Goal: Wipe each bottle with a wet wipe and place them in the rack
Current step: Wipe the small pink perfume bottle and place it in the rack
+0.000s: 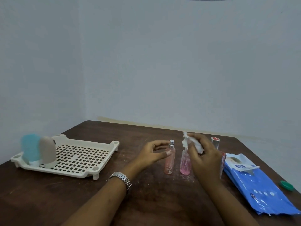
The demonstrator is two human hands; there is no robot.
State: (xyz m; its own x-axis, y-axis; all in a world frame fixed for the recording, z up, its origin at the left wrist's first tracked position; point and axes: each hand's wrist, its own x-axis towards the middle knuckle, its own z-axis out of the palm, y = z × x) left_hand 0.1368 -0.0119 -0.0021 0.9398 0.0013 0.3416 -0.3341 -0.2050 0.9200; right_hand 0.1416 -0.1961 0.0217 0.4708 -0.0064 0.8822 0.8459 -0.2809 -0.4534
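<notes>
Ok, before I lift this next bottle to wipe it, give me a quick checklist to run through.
1. Wet wipe ready in the right hand: ok, bunched in its fingers.
2. Left hand has hold of the slim pink bottle: cannot tell. The thumb is at the bottle, but a firm grip is not clear.
3. Slim pink bottle upright on the table: ok.
4. Room in the rack: ok. The blue bottle and beige bottle stand at its left end.
5. Second pink bottle out of the way: not ok. It stands close beside the slim one, under the right hand, and might get knocked.
</notes>
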